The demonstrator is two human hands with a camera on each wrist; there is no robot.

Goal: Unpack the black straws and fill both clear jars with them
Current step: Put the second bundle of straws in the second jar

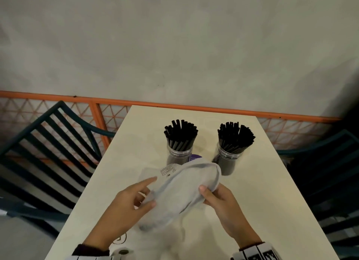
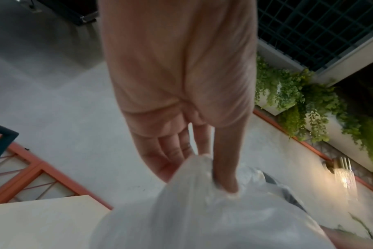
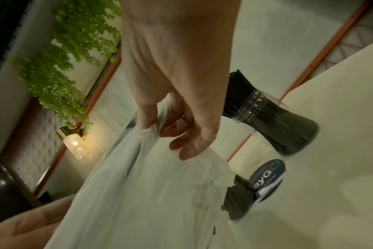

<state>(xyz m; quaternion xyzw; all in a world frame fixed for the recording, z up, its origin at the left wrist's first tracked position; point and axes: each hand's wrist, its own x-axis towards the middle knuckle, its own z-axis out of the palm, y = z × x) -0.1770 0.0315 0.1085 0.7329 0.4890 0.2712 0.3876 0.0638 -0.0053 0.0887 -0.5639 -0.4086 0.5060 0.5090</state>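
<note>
Two clear jars stand at the far side of the table, the left jar and the right jar, each packed with upright black straws. Nearer to me, both hands hold a crumpled, translucent white plastic bag above the table; no straws show inside it. My left hand pinches its left side between thumb and fingers, as the left wrist view shows on the bag. My right hand grips the bag's right edge. One straw-filled jar appears beyond the right hand.
The cream table carries a round purple sticker between the jars. Dark slatted chairs stand at the left and right. An orange-framed lattice rail and a grey wall lie behind the table.
</note>
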